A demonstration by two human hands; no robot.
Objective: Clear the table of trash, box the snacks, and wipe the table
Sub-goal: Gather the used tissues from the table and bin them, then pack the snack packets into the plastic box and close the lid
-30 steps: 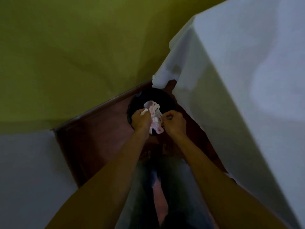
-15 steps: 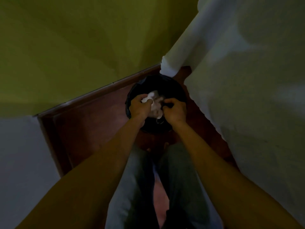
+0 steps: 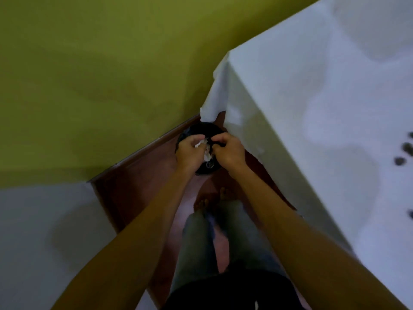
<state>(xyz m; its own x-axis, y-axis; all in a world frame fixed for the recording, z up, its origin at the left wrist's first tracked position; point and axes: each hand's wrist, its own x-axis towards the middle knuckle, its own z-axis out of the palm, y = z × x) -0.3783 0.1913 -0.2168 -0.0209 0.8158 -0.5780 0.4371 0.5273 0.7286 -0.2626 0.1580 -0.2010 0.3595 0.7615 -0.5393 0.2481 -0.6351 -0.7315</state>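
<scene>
A round black trash bin stands on the red-brown floor in the corner, under the hanging edge of the white tablecloth. Both my hands are held over its mouth. My left hand and my right hand are closed on crumpled white trash that shows between them. Most of the bin's inside is hidden by my hands.
The table with its white cloth fills the right side; a few small dark bits lie on it near the right edge. A yellow-green wall rises behind the bin. A white surface lies at the lower left. My legs and bare feet stand on the floor below.
The view has shifted and the tabletop now shows at the right. Both hands stay over the bin, still closed on the white trash, with less of it showing.
</scene>
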